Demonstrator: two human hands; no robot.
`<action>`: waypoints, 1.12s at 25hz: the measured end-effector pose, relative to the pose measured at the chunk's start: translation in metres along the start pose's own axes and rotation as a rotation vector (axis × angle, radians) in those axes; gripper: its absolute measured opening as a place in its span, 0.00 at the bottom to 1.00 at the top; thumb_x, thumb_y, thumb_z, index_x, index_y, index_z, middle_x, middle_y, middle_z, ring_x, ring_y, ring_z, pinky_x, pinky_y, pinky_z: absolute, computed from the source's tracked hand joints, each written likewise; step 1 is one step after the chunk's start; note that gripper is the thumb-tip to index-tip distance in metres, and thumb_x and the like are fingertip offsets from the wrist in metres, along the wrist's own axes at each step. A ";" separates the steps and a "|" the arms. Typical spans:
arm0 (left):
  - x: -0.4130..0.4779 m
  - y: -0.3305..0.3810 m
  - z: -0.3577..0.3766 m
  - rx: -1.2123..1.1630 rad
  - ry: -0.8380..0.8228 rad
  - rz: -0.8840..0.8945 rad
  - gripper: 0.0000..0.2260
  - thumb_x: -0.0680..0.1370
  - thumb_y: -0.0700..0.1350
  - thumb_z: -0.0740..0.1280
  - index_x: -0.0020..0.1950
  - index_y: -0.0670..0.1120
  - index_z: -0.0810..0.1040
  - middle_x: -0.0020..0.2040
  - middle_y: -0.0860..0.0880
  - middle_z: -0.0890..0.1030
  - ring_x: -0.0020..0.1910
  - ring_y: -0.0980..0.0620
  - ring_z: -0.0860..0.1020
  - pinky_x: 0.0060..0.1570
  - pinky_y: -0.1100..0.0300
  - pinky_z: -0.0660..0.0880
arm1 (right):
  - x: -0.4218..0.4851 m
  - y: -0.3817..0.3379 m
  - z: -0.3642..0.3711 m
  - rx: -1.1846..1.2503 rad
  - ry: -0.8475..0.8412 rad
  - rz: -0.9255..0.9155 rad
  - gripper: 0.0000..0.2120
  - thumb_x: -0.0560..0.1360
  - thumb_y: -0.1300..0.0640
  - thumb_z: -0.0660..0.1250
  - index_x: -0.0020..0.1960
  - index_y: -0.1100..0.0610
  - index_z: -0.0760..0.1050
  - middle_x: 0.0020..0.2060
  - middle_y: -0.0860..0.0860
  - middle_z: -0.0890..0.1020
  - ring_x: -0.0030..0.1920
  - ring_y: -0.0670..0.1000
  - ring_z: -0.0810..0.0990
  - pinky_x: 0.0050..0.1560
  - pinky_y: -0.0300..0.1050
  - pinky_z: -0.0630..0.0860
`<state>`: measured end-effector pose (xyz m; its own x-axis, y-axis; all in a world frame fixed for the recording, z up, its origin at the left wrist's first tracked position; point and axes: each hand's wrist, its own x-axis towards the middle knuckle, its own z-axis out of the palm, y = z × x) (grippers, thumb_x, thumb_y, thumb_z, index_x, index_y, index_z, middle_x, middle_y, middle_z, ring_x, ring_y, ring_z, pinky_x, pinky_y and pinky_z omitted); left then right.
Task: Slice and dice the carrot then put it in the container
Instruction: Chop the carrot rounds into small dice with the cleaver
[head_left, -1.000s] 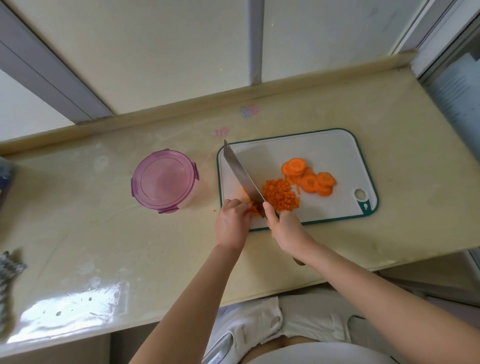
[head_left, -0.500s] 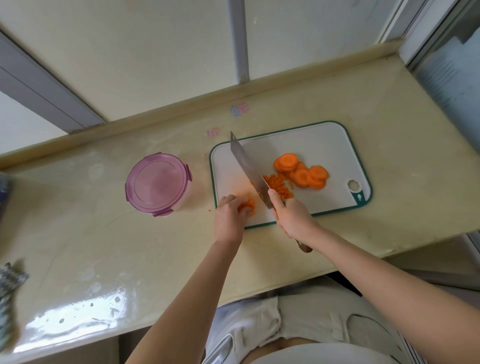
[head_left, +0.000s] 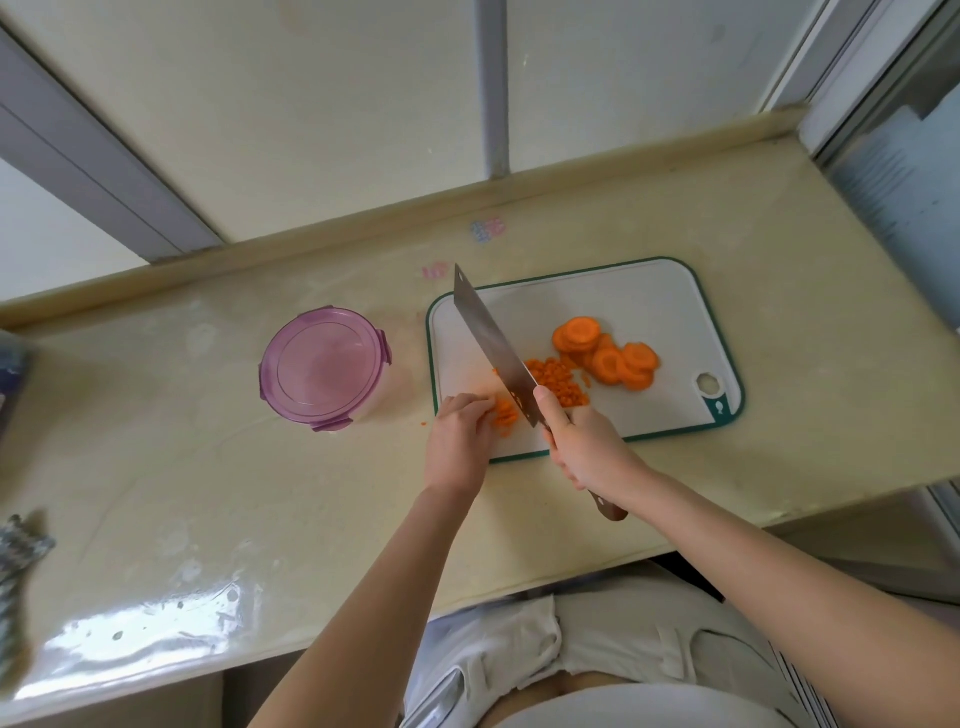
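Half diced: carrot dice (head_left: 558, 383) mid cutting board (head_left: 649, 296), rounds (head_left: 605, 353) beside them. Left hand (head_left: 460, 441) pins a small slice stack (head_left: 505, 414) under curled fingers; right hand (head_left: 587, 449) wraps the cleaver (head_left: 493, 348) handle. Keep fingertips tucked, blade against knuckles.

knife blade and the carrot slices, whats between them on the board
The diced carrot pile lies between knife blade and carrot slices, seen in the head view.

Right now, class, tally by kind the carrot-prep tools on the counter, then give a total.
Cleaver: 1
Cutting board: 1
Lidded container: 1
Total: 3
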<state>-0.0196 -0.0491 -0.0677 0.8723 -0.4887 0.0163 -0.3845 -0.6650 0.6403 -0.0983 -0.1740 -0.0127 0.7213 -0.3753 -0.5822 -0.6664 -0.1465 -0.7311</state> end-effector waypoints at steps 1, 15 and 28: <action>0.000 -0.001 -0.001 -0.013 0.019 -0.017 0.09 0.75 0.37 0.67 0.54 0.38 0.82 0.50 0.42 0.82 0.50 0.44 0.77 0.49 0.66 0.67 | -0.001 -0.001 0.001 -0.007 -0.009 -0.004 0.27 0.80 0.38 0.49 0.33 0.57 0.65 0.21 0.48 0.65 0.22 0.47 0.64 0.24 0.39 0.62; 0.008 -0.005 0.008 0.114 0.049 0.036 0.06 0.68 0.33 0.68 0.39 0.41 0.84 0.33 0.43 0.76 0.34 0.42 0.73 0.33 0.54 0.73 | 0.003 0.009 0.018 -0.272 0.019 -0.049 0.30 0.81 0.40 0.47 0.29 0.59 0.64 0.25 0.53 0.70 0.29 0.54 0.71 0.33 0.47 0.66; 0.004 -0.002 0.012 0.136 0.018 -0.013 0.07 0.73 0.33 0.65 0.47 0.39 0.82 0.36 0.43 0.74 0.40 0.42 0.73 0.36 0.53 0.72 | 0.006 0.010 0.018 -0.252 0.028 -0.090 0.30 0.82 0.41 0.48 0.27 0.57 0.60 0.23 0.52 0.68 0.27 0.52 0.68 0.31 0.47 0.63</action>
<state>-0.0188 -0.0569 -0.0777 0.8822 -0.4703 0.0230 -0.4095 -0.7422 0.5305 -0.0972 -0.1613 -0.0302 0.7763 -0.3750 -0.5066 -0.6287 -0.4024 -0.6655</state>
